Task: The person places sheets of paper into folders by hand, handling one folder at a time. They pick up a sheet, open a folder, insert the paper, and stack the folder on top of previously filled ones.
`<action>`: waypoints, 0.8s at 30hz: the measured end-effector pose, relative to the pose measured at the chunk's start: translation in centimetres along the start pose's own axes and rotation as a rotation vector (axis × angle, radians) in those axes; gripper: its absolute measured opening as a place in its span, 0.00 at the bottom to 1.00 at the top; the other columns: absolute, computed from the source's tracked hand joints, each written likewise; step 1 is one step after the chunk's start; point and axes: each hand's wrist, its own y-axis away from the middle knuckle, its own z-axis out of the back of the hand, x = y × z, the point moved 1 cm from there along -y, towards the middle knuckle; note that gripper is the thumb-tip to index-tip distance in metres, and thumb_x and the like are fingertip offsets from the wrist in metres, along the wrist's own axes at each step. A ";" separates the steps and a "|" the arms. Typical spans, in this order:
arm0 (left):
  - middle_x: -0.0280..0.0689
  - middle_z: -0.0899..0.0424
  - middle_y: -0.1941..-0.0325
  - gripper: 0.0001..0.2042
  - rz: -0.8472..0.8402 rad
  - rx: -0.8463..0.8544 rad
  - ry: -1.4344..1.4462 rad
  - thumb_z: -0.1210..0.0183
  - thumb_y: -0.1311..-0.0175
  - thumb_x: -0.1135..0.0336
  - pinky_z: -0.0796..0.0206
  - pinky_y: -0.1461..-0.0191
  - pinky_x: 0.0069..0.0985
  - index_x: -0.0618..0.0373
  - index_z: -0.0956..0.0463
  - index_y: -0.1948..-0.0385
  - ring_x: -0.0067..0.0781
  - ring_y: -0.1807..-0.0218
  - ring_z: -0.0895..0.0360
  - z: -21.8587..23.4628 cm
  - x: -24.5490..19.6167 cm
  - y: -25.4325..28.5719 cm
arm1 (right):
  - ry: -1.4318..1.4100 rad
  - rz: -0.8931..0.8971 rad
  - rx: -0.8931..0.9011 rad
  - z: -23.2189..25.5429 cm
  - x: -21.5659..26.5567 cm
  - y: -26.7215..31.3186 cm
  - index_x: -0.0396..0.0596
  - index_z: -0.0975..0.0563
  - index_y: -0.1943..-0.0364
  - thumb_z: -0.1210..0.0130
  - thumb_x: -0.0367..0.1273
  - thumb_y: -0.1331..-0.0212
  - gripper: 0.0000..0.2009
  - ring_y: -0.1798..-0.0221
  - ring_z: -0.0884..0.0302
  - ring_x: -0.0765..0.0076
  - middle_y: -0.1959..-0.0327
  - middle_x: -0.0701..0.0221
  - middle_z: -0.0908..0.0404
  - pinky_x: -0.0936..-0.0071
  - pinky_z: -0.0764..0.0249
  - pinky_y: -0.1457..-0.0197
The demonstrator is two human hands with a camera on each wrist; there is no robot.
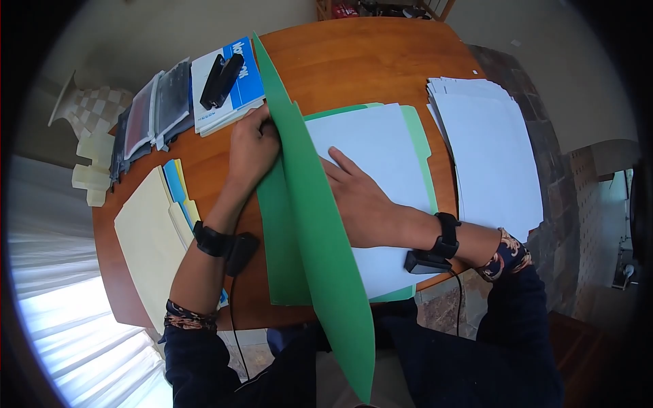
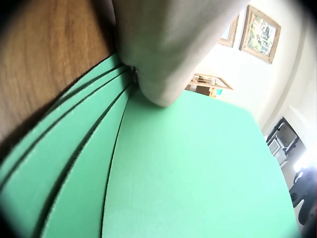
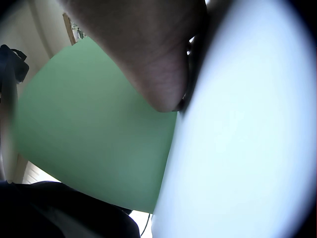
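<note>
A green file folder (image 1: 309,204) stands raised in the middle of the table, its cover upright between the two hands. On its left side my left hand (image 1: 253,148) has curled fingers and holds the folder near its fold. More green folder layers (image 2: 74,153) fan out under that hand in the left wrist view. My right hand (image 1: 364,200) lies on white paper (image 1: 377,143) inside the folder, thumb spread and fingertips hidden behind the cover. The right wrist view shows the cover's inner face (image 3: 99,129) rising beside the hand.
Cream folders (image 1: 153,221) with blue and yellow ones lie at the left. Behind them are a black stapler (image 1: 222,80) on a notebook (image 1: 252,85) and zip pouches (image 1: 156,105). A stack of white paper (image 1: 490,149) lies at the right edge of the wooden table (image 1: 381,61).
</note>
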 end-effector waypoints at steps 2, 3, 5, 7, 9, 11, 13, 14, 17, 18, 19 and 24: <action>0.37 0.26 0.64 0.11 -0.024 -0.012 0.033 0.50 0.29 0.59 0.37 0.44 0.27 0.57 0.31 0.68 0.29 0.55 0.28 -0.2 0.0 0.1 | -0.045 -0.001 -0.043 -0.2 -0.2 0.0 0.41 0.32 0.33 0.47 0.45 0.35 0.30 0.20 0.53 0.49 0.27 0.51 0.40 0.50 0.61 0.19; 0.43 0.22 0.65 0.07 -0.085 -0.074 -0.010 0.52 0.36 0.71 0.33 0.49 0.30 0.59 0.25 0.63 0.37 0.58 0.23 -0.3 0.0 0.1 | -0.095 0.004 -0.085 -0.1 -0.3 0.0 0.41 0.31 0.34 0.46 0.45 0.35 0.30 0.21 0.52 0.49 0.28 0.50 0.39 0.50 0.61 0.19; 0.49 0.18 0.66 0.16 -0.162 -0.129 -0.045 0.55 0.42 0.84 0.29 0.54 0.33 0.62 0.20 0.58 0.45 0.61 0.18 -0.2 0.0 0.2 | -0.121 -0.028 -0.157 0.8 -1.0 -0.1 0.41 0.29 0.36 0.45 0.44 0.35 0.28 0.21 0.50 0.48 0.29 0.50 0.37 0.50 0.59 0.19; 0.46 0.17 0.67 0.14 -0.204 -0.106 0.130 0.55 0.42 0.84 0.28 0.55 0.31 0.61 0.20 0.64 0.41 0.62 0.18 -0.2 0.1 0.3 | -0.155 -0.062 -0.343 2.5 -2.5 -0.2 0.40 0.24 0.42 0.43 0.40 0.37 0.23 0.26 0.41 0.48 0.34 0.52 0.29 0.50 0.52 0.21; 0.44 0.17 0.68 0.14 -0.224 -0.097 0.212 0.55 0.42 0.85 0.28 0.55 0.31 0.61 0.20 0.67 0.39 0.63 0.18 -0.1 0.1 0.3 | -0.097 -0.121 -0.532 3.8 -4.9 -0.2 0.44 0.20 0.47 0.42 0.36 0.38 0.17 0.33 0.30 0.52 0.41 0.57 0.22 0.56 0.36 0.28; 0.46 0.18 0.68 0.14 -0.125 -0.103 -0.008 0.55 0.42 0.84 0.28 0.55 0.32 0.61 0.19 0.65 0.39 0.63 0.18 0.1 0.8 0.3 | -0.114 -0.245 -0.584 5.3 -7.3 -0.1 0.41 0.19 0.54 0.43 0.37 0.38 0.15 0.39 0.26 0.52 0.48 0.56 0.19 0.57 0.31 0.35; 0.47 0.18 0.68 0.14 -0.113 -0.112 -0.025 0.55 0.43 0.84 0.28 0.55 0.32 0.62 0.19 0.64 0.42 0.63 0.19 0.1 0.1 0.7 | -0.142 -0.369 -0.637 6.4 -9.6 0.3 0.38 0.18 0.60 0.44 0.38 0.39 0.15 0.45 0.22 0.52 0.55 0.56 0.16 0.58 0.26 0.43; 0.47 0.18 0.68 0.14 -0.105 -0.115 -0.037 0.54 0.43 0.84 0.29 0.55 0.33 0.62 0.19 0.63 0.43 0.64 0.19 0.1 0.0 0.7 | -0.036 -0.480 -0.597 6.5 -10.8 0.6 0.40 0.17 0.63 0.45 0.39 0.39 0.14 0.50 0.20 0.52 0.60 0.57 0.16 0.59 0.26 0.48; 0.50 0.20 0.68 0.16 -0.145 -0.141 -0.085 0.54 0.45 0.84 0.29 0.55 0.35 0.63 0.19 0.60 0.49 0.64 0.20 0.0 0.0 0.5 | 0.047 -0.724 -0.444 7.5 -12.3 1.3 0.42 0.16 0.66 0.46 0.41 0.38 0.16 0.59 0.18 0.53 0.67 0.59 0.15 0.59 0.24 0.55; 0.50 0.20 0.68 0.16 -0.148 -0.137 -0.087 0.54 0.45 0.84 0.29 0.55 0.35 0.63 0.19 0.60 0.49 0.64 0.20 -0.1 -0.1 0.5 | 0.026 -0.852 -0.322 7.6 -12.5 1.5 0.44 0.16 0.66 0.47 0.43 0.38 0.17 0.62 0.18 0.54 0.69 0.59 0.15 0.59 0.24 0.56; 0.51 0.21 0.68 0.15 -0.148 -0.143 -0.145 0.55 0.45 0.84 0.30 0.55 0.35 0.64 0.20 0.62 0.51 0.65 0.21 -0.2 -0.3 0.5 | 0.026 -0.854 -0.326 7.5 -12.6 1.7 0.44 0.16 0.66 0.47 0.43 0.38 0.17 0.62 0.18 0.54 0.69 0.59 0.15 0.59 0.24 0.56; 0.51 0.23 0.70 0.11 -0.102 -0.159 -0.315 0.55 0.47 0.84 0.31 0.57 0.38 0.67 0.24 0.68 0.52 0.67 0.23 -0.3 -1.1 0.2 | -0.180 -0.870 -0.265 7.5 -13.8 1.7 0.43 0.16 0.67 0.45 0.46 0.40 0.19 0.69 0.19 0.58 0.74 0.60 0.16 0.61 0.24 0.61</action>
